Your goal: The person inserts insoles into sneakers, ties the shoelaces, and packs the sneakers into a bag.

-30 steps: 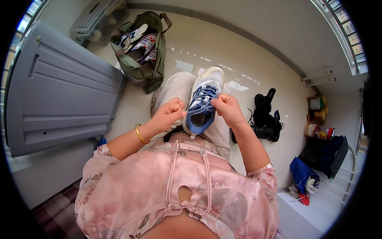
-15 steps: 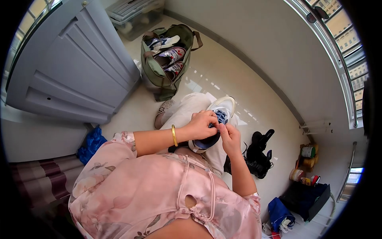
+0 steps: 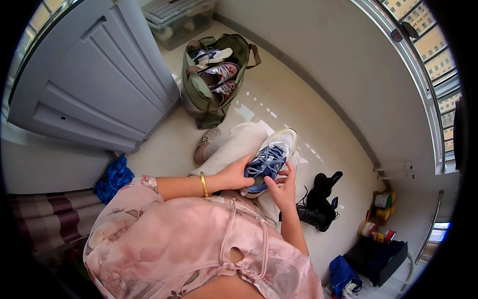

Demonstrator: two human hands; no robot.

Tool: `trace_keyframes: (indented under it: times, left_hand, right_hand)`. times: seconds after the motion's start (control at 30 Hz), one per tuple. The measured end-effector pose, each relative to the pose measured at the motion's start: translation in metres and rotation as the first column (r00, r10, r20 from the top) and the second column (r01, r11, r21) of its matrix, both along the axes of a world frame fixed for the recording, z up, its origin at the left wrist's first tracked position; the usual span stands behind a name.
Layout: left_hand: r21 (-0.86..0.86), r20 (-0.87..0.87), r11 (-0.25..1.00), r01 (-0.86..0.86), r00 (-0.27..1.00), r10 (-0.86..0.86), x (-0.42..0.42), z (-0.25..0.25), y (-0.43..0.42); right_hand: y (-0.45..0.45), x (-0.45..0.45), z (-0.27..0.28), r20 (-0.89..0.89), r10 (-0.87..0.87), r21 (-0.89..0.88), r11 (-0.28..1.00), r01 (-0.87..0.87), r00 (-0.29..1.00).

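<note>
A white and blue sneaker (image 3: 273, 158) rests on my lap over the light trousers, toe pointing up and to the right. Its blue laces (image 3: 269, 160) are tied in a bow across the tongue. My left hand (image 3: 236, 174), with a gold bangle at the wrist, holds the shoe's left side near the heel. On the right side, my right hand (image 3: 284, 185) grips the shoe, its thumb at the collar and its fingers along the side.
A green bag (image 3: 199, 94) with several shoes stands at the upper left, near a clear plastic box (image 3: 181, 29). Black shoes (image 3: 318, 204) lie on the floor at right. A grey panel (image 3: 94, 84) fills the left. Blue bags and jars are at lower right.
My hands first held the laces apart, then came together over them. Now they have moved to the shoe's two sides, and a bow shows. The view has turned and shifted.
</note>
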State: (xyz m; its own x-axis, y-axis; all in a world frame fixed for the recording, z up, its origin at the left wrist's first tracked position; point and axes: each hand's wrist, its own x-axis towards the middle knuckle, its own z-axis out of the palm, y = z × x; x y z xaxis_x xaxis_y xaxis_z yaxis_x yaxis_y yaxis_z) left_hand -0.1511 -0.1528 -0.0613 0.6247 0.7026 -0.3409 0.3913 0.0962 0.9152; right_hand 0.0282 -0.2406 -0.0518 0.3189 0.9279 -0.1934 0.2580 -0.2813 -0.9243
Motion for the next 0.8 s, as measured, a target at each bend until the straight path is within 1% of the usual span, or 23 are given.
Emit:
trace_keyframes:
  times: [0.03,0.07,0.1,0.13,0.23,0.27,0.3,0.33,0.37,0.4,0.5,0.53,0.57,0.63,0.67,0.77,0.8]
  left_hand:
    - [-0.142,0.024,0.990,-0.014,1.000,0.017,-0.001,-0.002,0.005]
    - [-0.283,0.046,0.959,-0.020,0.998,0.035,-0.002,-0.006,0.010]
    - [-0.419,0.068,0.908,-0.020,0.996,0.054,-0.002,-0.012,0.015]
    - [-0.497,0.104,0.863,-0.087,0.982,0.159,-0.004,-0.016,0.017]
    - [-0.559,0.220,0.829,-0.005,0.963,0.153,-0.011,-0.020,0.029]
    - [-0.584,0.162,0.812,-0.008,0.979,0.126,-0.012,-0.012,0.033]
    - [-0.623,0.224,0.782,0.027,0.964,0.145,-0.012,-0.010,0.034]
    - [-0.657,0.284,0.751,0.064,0.944,0.168,-0.013,-0.009,0.035]
    - [-0.688,0.340,0.719,0.101,0.920,0.196,-0.014,-0.008,0.035]
    - [-0.674,0.372,0.726,0.137,0.912,0.173,-0.017,-0.003,0.039]
    - [-0.623,0.412,0.775,0.105,0.887,0.210,-0.015,-0.023,0.034]
    - [-0.585,0.404,0.809,0.059,0.886,0.228,-0.015,-0.028,0.031]
    - [-0.556,0.357,0.831,0.015,0.907,0.222,-0.014,-0.024,0.032]
    - [-0.488,0.261,0.870,-0.063,0.941,0.214,-0.013,-0.018,0.037]
    - [-0.352,0.267,0.930,-0.103,0.942,0.205,-0.010,-0.044,0.039]
    - [-0.258,0.314,0.950,-0.177,0.915,0.255,-0.016,-0.036,0.072]
    - [-0.230,0.328,0.942,-0.244,0.892,0.311,-0.022,-0.019,0.090]
  right_hand:
    - [-0.002,-0.001,-0.004,0.011,0.049,-0.094,0.994,-0.048,0.999]
    - [-0.003,-0.013,0.010,0.138,0.062,-0.102,0.994,-0.048,0.989]
    - [-0.001,-0.015,0.010,0.170,0.073,-0.091,0.994,-0.058,0.983]
    - [0.000,-0.016,0.010,0.202,0.084,-0.080,0.994,-0.069,0.976]
    - [0.007,-0.019,0.013,0.262,0.124,-0.002,0.992,-0.127,0.957]
    - [0.011,-0.021,0.014,0.296,0.149,0.010,0.987,-0.159,0.943]
    - [0.017,-0.023,0.016,0.332,0.175,0.024,0.981,-0.194,0.927]
    - [0.023,-0.029,0.022,0.312,0.146,0.032,0.986,-0.164,0.939]
    - [0.029,-0.034,0.024,0.343,0.128,0.022,0.989,-0.145,0.930]
    - [0.035,-0.038,0.026,0.375,0.113,0.011,0.992,-0.127,0.920]
    - [0.042,-0.038,0.020,0.457,0.098,0.010,0.993,-0.115,0.884]
    - [0.045,-0.038,0.019,0.473,0.102,0.009,0.993,-0.121,0.875]
    - [0.046,-0.039,0.019,0.487,0.104,0.009,0.992,-0.124,0.867]
    - [0.052,-0.042,0.024,0.571,0.119,0.036,0.985,-0.170,0.813]
    - [0.057,-0.043,0.027,0.611,0.122,0.050,0.980,-0.192,0.782]
    - [0.073,-0.042,0.047,0.336,0.134,0.043,0.987,-0.157,0.932]
    - [0.076,-0.040,0.041,0.192,0.115,0.234,0.959,-0.159,0.975]
